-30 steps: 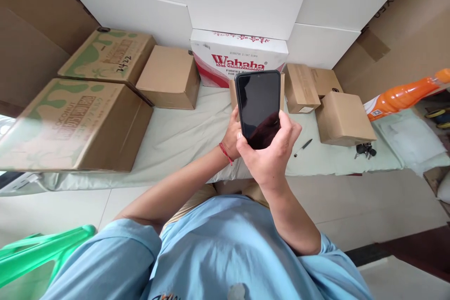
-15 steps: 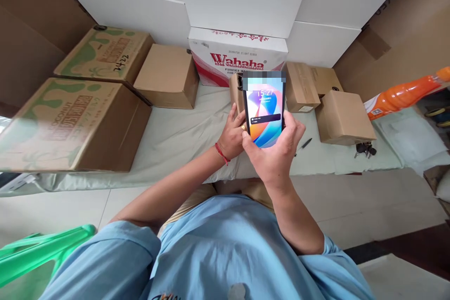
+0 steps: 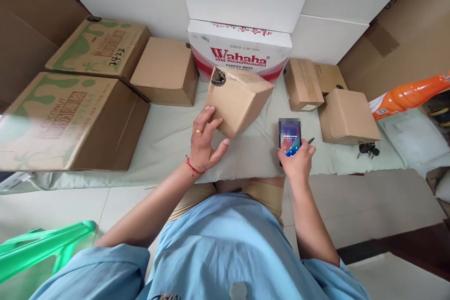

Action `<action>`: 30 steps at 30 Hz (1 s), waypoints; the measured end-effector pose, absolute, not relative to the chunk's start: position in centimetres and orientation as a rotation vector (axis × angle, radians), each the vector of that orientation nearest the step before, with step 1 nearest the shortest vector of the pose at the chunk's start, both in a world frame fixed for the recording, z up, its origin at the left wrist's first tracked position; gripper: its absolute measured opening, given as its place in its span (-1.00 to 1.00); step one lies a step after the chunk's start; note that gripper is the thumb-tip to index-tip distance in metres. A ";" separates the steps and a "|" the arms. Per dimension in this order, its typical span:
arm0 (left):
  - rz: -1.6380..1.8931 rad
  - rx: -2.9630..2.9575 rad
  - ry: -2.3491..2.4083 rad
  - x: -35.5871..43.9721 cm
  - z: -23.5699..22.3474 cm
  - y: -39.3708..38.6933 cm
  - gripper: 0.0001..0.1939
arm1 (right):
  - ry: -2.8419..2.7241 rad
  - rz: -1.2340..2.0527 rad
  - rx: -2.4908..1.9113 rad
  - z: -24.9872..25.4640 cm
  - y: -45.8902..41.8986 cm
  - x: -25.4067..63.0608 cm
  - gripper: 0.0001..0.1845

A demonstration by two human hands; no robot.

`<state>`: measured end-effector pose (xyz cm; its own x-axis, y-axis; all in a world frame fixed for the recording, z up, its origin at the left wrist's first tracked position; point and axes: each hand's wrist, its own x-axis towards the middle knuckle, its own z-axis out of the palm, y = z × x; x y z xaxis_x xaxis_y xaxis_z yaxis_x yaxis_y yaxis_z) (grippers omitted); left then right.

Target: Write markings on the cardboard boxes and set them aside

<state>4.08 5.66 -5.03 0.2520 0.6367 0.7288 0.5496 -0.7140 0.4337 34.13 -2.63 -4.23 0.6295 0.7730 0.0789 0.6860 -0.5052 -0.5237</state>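
Cardboard box (image 3: 234, 103) at spread left fingers (image 3: 205, 116), phone (image 3: 291, 137) gripped between right fingers (image 3: 310, 150).

The left hand (image 3: 206, 145) reaches toward one o'clock, digits loosely spread (thumb apart); the right hand (image 3: 298, 158), forearm (image 3: 314, 218) angled toward eleven, curls inward.

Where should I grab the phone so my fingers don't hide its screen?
I'd hold the phone by both long edges, near its lower end, coming from the near side, as the right hand does. It's narrow and its lit screen faces up, so gripping the edges should leave most of it showing.
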 end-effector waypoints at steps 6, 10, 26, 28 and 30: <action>1.439 1.839 1.451 4.5 -7.5 5.0 0.19 | -1.354 0.287 -2.429 -6.9 -3.4 33.2 -0.16; 1.393 1.580 1.445 4.1 -9.5 6.0 0.38 | -1.541 0.197 -2.374 -7.4 -3.9 34.0 -0.13; 1.227 1.260 1.308 2.2 -5.9 4.4 0.24 | -1.355 0.293 -1.956 -7.0 -7.0 37.0 -0.50; 1.249 0.999 1.289 1.6 -4.8 1.0 0.02 | -1.306 0.329 -1.925 -6.6 -6.8 36.9 -0.52; 1.261 0.664 1.336 0.8 -3.8 -2.2 -0.15 | -1.272 0.351 -1.898 -6.3 -6.6 36.8 -0.52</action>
<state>0.78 -2.25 -3.81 -0.2149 0.9182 -0.3329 -0.2797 0.2687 0.9217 36.75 -6.59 -6.27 0.4546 0.8686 0.1971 0.6446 -0.1682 -0.7458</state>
